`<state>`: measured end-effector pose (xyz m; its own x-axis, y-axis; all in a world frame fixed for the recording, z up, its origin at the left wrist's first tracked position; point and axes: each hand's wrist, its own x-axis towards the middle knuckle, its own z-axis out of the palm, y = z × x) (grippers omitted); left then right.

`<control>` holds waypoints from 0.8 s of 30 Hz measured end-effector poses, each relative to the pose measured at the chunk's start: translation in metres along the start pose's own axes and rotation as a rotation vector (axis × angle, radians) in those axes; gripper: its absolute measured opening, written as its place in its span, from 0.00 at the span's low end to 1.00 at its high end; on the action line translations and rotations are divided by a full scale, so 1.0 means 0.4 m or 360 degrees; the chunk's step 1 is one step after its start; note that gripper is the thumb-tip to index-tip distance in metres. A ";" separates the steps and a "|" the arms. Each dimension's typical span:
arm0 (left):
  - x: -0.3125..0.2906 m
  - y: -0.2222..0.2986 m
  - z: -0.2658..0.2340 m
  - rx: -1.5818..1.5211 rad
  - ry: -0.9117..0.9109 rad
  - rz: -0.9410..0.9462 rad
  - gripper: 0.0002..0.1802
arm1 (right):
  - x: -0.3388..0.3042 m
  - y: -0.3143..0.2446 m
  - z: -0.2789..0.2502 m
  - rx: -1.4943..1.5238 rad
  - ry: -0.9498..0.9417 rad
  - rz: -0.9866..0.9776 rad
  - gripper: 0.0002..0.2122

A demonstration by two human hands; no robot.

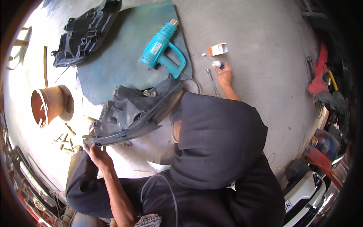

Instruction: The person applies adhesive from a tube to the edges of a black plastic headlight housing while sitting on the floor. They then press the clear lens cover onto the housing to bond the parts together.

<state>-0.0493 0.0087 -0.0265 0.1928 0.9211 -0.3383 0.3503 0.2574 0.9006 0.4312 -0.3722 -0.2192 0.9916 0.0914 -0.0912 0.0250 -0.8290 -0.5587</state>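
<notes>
A black car headlight housing (132,109) lies tilted across my lap, its back side facing up. At its lower left corner, my left hand (99,156) has its fingers closed on the edge. My right hand (224,75) reaches out over the concrete floor, closed on a small white object (216,64) with a bit of orange; its exact kind cannot be made out. Just beyond it lies an open orange and white carton (218,49), with a tiny white piece (204,55) beside it. A metal socket wrench (212,82) lies left of that hand.
A teal heat gun (162,49) rests on a dark green board (128,45) with a second black headlight housing (85,36). At left stand a rusty metal drum (51,104) and scattered small parts (66,139). Car parts (321,147) line the right side.
</notes>
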 end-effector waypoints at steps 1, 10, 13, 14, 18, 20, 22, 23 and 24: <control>0.000 0.000 0.012 -0.0102 0.0019 -0.0077 0.41 | 0.020 0.026 -0.006 0.0007 0.0003 -0.0003 0.15; -0.024 0.074 0.048 -0.0657 -0.0057 -0.0247 0.46 | 0.045 0.078 -0.009 -0.0003 -0.0092 -0.0120 0.18; -0.031 0.060 0.031 -0.0716 -0.0072 -0.0246 0.44 | 0.034 0.054 -0.011 -0.0032 -0.0135 -0.0147 0.18; -0.031 0.056 0.026 -0.0738 -0.0080 -0.0242 0.44 | 0.034 0.049 -0.012 -0.0031 -0.0153 -0.0144 0.18; -0.025 0.053 0.035 -0.0764 -0.0102 -0.0276 0.44 | 0.035 0.100 -0.033 -0.0005 -0.0125 -0.0138 0.19; -0.026 0.046 0.023 -0.0808 -0.0098 -0.0282 0.44 | 0.014 0.112 -0.054 -0.0146 -0.0073 -0.0133 0.17; -0.048 0.067 0.032 -0.0814 -0.0022 -0.0335 0.43 | -0.023 0.131 -0.134 -0.0223 -0.0434 0.0063 0.18; -0.049 0.071 0.038 -0.0840 0.0011 -0.0358 0.42 | -0.025 0.105 -0.178 -0.0267 -0.0598 0.0147 0.18; -0.042 0.073 0.033 -0.0875 0.0027 -0.0401 0.40 | -0.021 0.069 -0.213 -0.0081 -0.0771 0.0201 0.18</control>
<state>-0.0301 -0.0032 0.0019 0.1492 0.8157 -0.5590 -0.1425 0.5771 0.8041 0.4344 -0.4426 -0.1636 0.8151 0.2243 -0.5342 -0.0731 -0.8748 -0.4789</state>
